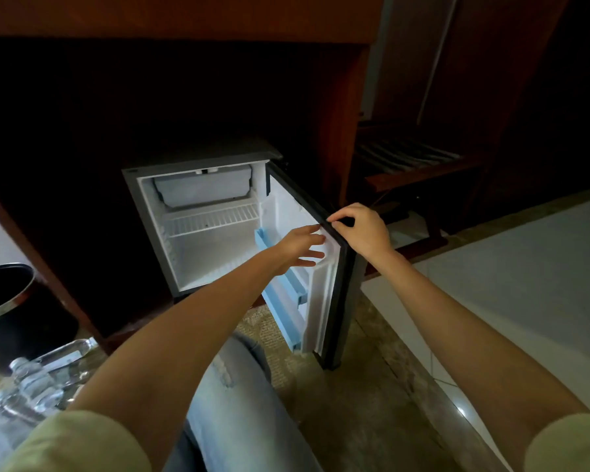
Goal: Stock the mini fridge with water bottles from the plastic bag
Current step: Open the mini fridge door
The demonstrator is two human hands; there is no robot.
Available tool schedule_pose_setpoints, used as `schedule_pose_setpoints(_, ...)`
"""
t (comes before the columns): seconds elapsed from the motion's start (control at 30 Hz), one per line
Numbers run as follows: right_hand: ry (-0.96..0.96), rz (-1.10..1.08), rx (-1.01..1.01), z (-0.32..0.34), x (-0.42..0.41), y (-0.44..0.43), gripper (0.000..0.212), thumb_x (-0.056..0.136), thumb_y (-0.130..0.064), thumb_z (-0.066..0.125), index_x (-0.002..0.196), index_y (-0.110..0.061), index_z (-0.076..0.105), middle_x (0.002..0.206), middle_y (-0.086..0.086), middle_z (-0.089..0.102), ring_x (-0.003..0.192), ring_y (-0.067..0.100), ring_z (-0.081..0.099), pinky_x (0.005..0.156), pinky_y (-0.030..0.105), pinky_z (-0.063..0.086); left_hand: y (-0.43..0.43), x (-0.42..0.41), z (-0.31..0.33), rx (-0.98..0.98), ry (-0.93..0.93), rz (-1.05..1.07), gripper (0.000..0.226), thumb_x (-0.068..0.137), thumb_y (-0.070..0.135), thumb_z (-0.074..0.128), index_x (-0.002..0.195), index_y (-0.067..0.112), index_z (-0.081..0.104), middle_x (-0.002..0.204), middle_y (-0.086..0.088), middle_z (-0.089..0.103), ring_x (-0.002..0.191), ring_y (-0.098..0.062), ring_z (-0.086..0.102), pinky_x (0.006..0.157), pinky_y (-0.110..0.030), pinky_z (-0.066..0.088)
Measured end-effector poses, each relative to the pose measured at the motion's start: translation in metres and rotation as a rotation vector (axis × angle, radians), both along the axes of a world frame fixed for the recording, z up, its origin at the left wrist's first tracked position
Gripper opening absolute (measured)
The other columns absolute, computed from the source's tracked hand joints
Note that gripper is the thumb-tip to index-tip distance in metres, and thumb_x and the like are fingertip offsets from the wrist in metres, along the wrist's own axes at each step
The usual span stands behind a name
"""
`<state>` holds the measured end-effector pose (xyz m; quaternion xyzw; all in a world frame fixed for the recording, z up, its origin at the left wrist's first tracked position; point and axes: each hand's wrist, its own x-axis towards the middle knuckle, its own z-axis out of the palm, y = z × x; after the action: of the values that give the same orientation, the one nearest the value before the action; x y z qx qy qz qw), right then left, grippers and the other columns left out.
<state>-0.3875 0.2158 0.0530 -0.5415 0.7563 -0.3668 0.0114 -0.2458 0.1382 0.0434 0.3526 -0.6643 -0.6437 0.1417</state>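
Observation:
The mini fridge (198, 253) stands open under a dark wooden cabinet, its white inside bare with one wire shelf (212, 219). Its door (334, 301) swings out to the right, with pale blue door racks (283, 294). My right hand (358, 229) grips the top corner of the door, fingers curled over the black edge. With fingers straight, my left hand (300, 247) rests against the inner face of the door near that corner. A clear plastic bag with water bottles (31, 383) lies on the floor at the lower left.
A black round bin (4, 294) stands at the left beside the cabinet side. My knee in light jeans (239, 396) is in front of the fridge. A wooden luggage rack (409, 161) stands at the right, a white bed edge (525, 274) beyond it.

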Motion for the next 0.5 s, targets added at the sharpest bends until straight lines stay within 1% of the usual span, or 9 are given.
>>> schedule_pose_setpoints(0.07, 0.012, -0.035, 0.013, 0.001, -0.011, 0.002, 0.013, 0.092, -0.025, 0.059, 0.099, -0.027, 0.070, 0.108, -0.007, 0.062, 0.098, 0.013, 0.060, 0.076, 0.029, 0.050, 0.000, -0.013, 0.001, -0.011, -0.003, -0.009, 0.055, 0.096, 0.024, 0.055, 0.146, 0.022, 0.034, 0.137, -0.006, 0.051, 0.098, -0.019, 0.063, 0.086, -0.030, 0.051)
schedule_pose_setpoints(0.17, 0.009, -0.092, 0.015, 0.004, -0.025, 0.001, 0.010, 0.091, -0.024, 0.061, 0.096, -0.027, 0.069, 0.104, -0.009, 0.067, 0.099, 0.012, 0.061, 0.075, 0.027, 0.048, -0.001, -0.031, 0.004, -0.007, -0.008, -0.021, 0.058, 0.096, 0.024, 0.054, 0.148, 0.021, 0.030, 0.142, -0.005, 0.046, 0.108, -0.021, 0.058, 0.089, -0.032, 0.049)
schedule_pose_setpoints(0.23, -0.007, -0.152, 0.021, 0.006, -0.034, -0.004, 0.011, 0.090, -0.024, 0.063, 0.100, -0.024, 0.067, 0.106, -0.007, 0.068, 0.099, 0.013, 0.063, 0.074, 0.026, 0.047, -0.003, -0.042, 0.005, -0.001, -0.010, -0.022, 0.059, 0.096, 0.024, 0.054, 0.149, 0.021, 0.029, 0.144, -0.004, 0.045, 0.118, -0.023, 0.054, 0.092, -0.034, 0.048)
schedule_pose_setpoints(0.27, -0.013, -0.181, 0.030, 0.007, -0.039, -0.007, 0.016, 0.090, -0.023, 0.064, 0.105, -0.022, 0.066, 0.108, -0.005, 0.068, 0.101, 0.014, 0.063, 0.075, 0.027, 0.047, -0.004, -0.047, 0.005, -0.003, -0.009, -0.026, 0.059, 0.096, 0.024, 0.054, 0.149, 0.021, 0.028, 0.145, -0.004, 0.045, 0.123, -0.024, 0.051, 0.093, -0.034, 0.047)
schedule_pose_setpoints(0.33, 0.011, -0.235, 0.052, 0.008, -0.050, -0.011, 0.023, 0.091, -0.023, 0.063, 0.114, -0.020, 0.066, 0.113, -0.002, 0.068, 0.107, 0.017, 0.061, 0.083, 0.030, 0.048, -0.004, -0.057, 0.004, -0.014, -0.002, -0.039, 0.060, 0.096, 0.025, 0.054, 0.149, 0.023, 0.027, 0.146, -0.004, 0.044, 0.128, -0.025, 0.048, 0.092, -0.033, 0.046)
schedule_pose_setpoints(0.4, 0.108, -0.307, 0.068, 0.007, -0.059, -0.013, 0.027, 0.092, -0.022, 0.061, 0.118, -0.020, 0.066, 0.115, 0.000, 0.068, 0.113, 0.020, 0.057, 0.096, 0.035, 0.043, -0.004, -0.066, 0.003, -0.018, 0.009, -0.057, 0.060, 0.097, 0.026, 0.052, 0.150, 0.026, 0.024, 0.147, -0.003, 0.042, 0.130, -0.025, 0.046, 0.091, -0.032, 0.045)
schedule_pose_setpoints(0.43, 0.155, -0.346, 0.070, 0.007, -0.063, -0.014, 0.027, 0.093, -0.022, 0.059, 0.120, -0.021, 0.065, 0.114, 0.001, 0.068, 0.114, 0.021, 0.055, 0.099, 0.035, 0.039, -0.005, -0.072, 0.002, -0.019, 0.015, -0.066, 0.061, 0.097, 0.026, 0.052, 0.150, 0.027, 0.022, 0.148, -0.003, 0.041, 0.131, -0.025, 0.045, 0.090, -0.032, 0.045)
schedule_pose_setpoints(0.5, 0.191, -0.406, 0.068, 0.007, -0.072, -0.018, 0.028, 0.094, -0.019, 0.057, 0.121, -0.021, 0.065, 0.115, 0.004, 0.067, 0.115, 0.023, 0.052, 0.098, 0.035, 0.036, -0.006, -0.081, 0.001, -0.017, 0.017, -0.081, 0.061, 0.097, 0.027, 0.051, 0.150, 0.030, 0.020, 0.150, -0.002, 0.037, 0.132, -0.024, 0.043, 0.090, -0.031, 0.045)
